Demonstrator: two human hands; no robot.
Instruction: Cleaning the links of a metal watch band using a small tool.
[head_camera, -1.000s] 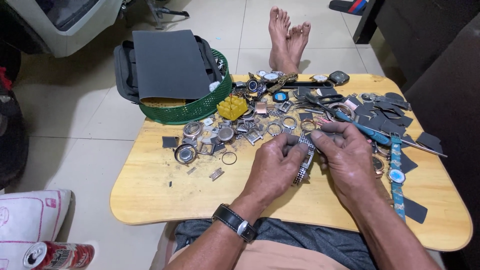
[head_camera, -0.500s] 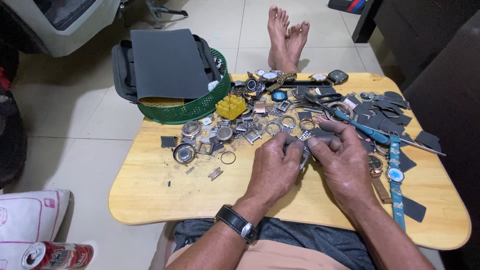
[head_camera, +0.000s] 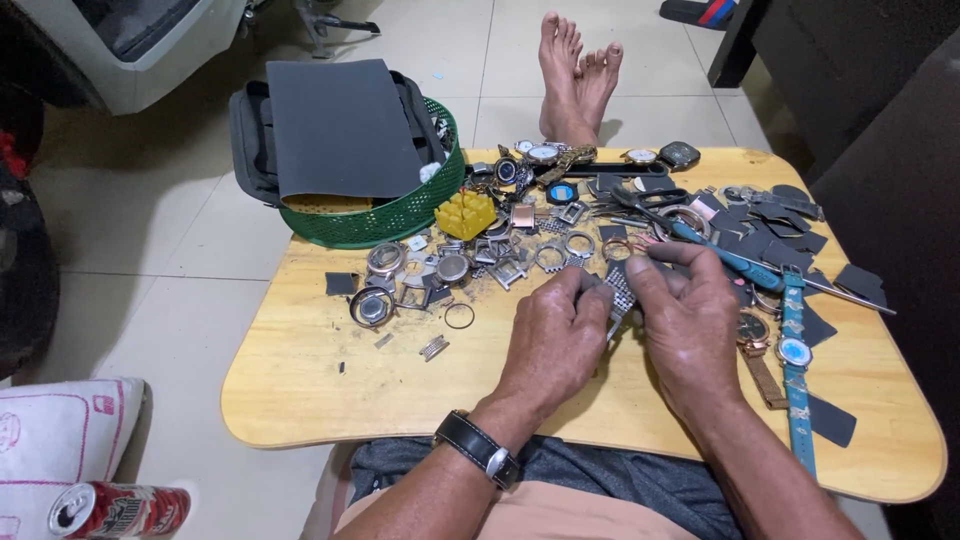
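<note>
Both hands, left hand (head_camera: 555, 335) and right hand (head_camera: 685, 320), pinch a metal watch band (head_camera: 620, 290) between fingertips; a slip could drop it among loose watch parts (head_camera: 470, 265) on the wooden table (head_camera: 330, 390).

Both forearms bare, no sleeves. Left hand (head_camera: 553, 335): black strap watch (head_camera: 478, 448) with metal buckle on the wrist. Right hand (head_camera: 688, 325): nothing worn. Grey cloth (head_camera: 600, 478) over lap at table's near edge. Feet (head_camera: 575, 75) bare beyond far edge.
</note>
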